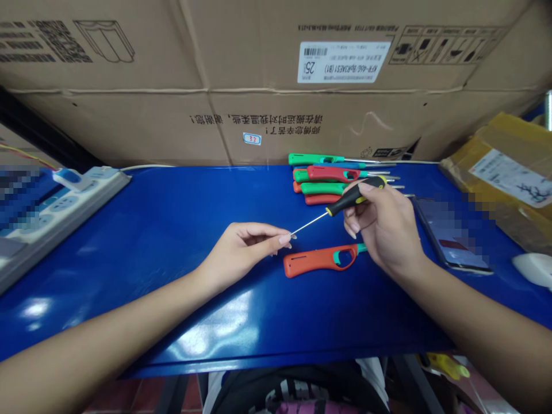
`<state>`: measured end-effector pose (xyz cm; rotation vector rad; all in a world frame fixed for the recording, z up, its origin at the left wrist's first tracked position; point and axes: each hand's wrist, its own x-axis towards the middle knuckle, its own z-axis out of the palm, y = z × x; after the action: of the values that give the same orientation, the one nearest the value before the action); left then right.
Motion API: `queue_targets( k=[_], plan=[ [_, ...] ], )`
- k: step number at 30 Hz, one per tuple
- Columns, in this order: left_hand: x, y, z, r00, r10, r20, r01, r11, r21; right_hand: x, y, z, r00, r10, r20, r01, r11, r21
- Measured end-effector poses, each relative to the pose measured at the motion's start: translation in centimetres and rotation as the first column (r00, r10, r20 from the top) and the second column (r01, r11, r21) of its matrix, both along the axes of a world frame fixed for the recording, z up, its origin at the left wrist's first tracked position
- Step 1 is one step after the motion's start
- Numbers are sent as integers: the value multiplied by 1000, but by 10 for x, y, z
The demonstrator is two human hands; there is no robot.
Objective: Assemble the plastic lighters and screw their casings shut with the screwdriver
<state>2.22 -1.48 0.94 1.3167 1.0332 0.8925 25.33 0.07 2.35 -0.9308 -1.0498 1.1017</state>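
Note:
A screwdriver (348, 199) with a black and yellow handle is held by my right hand (386, 224), its fingers wrapped round the handle. The thin shaft slants down to the left, and my left hand (245, 250) pinches at its tip; anything small between those fingertips is hidden. Just below lies an orange lighter (308, 261) with a teal trigger, flat on the blue table (181, 201); its front end runs behind my right hand. Beyond the hands, several green and red lighters (328, 188) are piled near the cardboard.
A large cardboard box (150, 121) stands along the back. On the left is a white power strip (60, 213) with a plug. To the right are a phone (452, 236), a taped box (509, 172) and a white object (533, 268), partly cut off.

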Motion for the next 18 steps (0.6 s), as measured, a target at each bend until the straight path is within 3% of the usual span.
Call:
queue_targets(
  k=[18],
  plan=[
    [-2, 1, -7, 998, 10, 68, -10, 1000, -7, 2, 1, 4, 998, -49, -43, 51, 997, 50]
  ],
)
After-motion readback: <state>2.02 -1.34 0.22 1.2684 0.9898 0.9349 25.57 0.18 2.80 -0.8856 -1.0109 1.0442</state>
